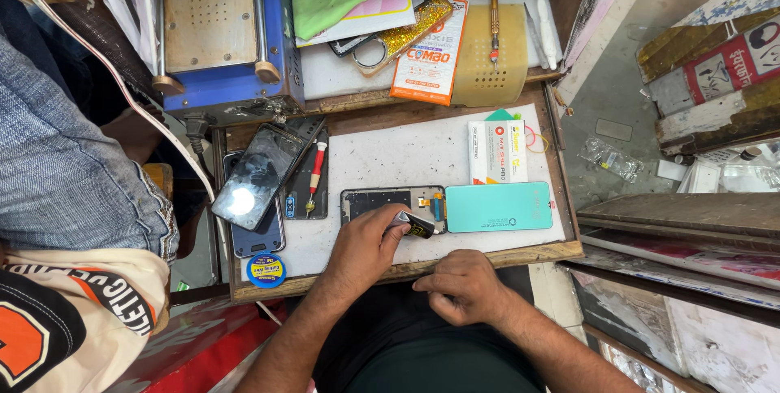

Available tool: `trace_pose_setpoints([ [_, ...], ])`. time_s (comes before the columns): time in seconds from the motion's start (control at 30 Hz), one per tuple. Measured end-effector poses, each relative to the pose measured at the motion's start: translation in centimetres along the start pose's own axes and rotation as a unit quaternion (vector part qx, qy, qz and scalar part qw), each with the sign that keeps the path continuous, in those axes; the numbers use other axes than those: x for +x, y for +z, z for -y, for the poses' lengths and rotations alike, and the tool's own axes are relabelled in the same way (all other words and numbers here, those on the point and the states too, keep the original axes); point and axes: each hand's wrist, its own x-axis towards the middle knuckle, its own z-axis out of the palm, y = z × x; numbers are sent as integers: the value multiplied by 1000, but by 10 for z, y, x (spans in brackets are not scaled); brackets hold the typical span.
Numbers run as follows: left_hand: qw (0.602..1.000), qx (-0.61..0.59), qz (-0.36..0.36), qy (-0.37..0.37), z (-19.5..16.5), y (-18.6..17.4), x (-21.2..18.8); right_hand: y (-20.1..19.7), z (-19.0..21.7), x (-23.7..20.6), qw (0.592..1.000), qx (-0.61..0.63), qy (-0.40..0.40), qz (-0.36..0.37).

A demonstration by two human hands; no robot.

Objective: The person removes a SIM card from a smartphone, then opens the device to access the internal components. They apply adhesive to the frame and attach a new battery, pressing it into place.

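Observation:
My left hand point(366, 248) pinches a small squeezed glue tube point(417, 225) and holds its tip over the opened phone frame point(382, 198) lying on the white work mat point(406, 153). The phone's teal back cover point(499, 207) lies just right of the frame, joined to it by a short flex strip. My right hand point(461, 286) rests curled at the front wooden edge of the bench, fingers closed; nothing shows in it.
Detached phone screens and a red-handled screwdriver point(315, 175) lie at the mat's left. A white-and-orange box point(496, 152), a round blue tin point(266, 269), a blue machine point(221, 28) and a cluttered shelf stand around. Another person in jeans point(57, 157) sits at left.

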Motion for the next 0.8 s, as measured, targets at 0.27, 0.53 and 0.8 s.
trace_pose_setpoints([
  [0.27,1000,-8,-24,18,2,-4,-4,0,2,3,1000,-3,7,0],
  [0.53,998,18,-43,30,6,-15,-9,0,2,4,1000,-3,12,-9],
  [0.8,998,24,-56,26,4,-24,-11,0,3,4,1000,-10,10,-16],
])
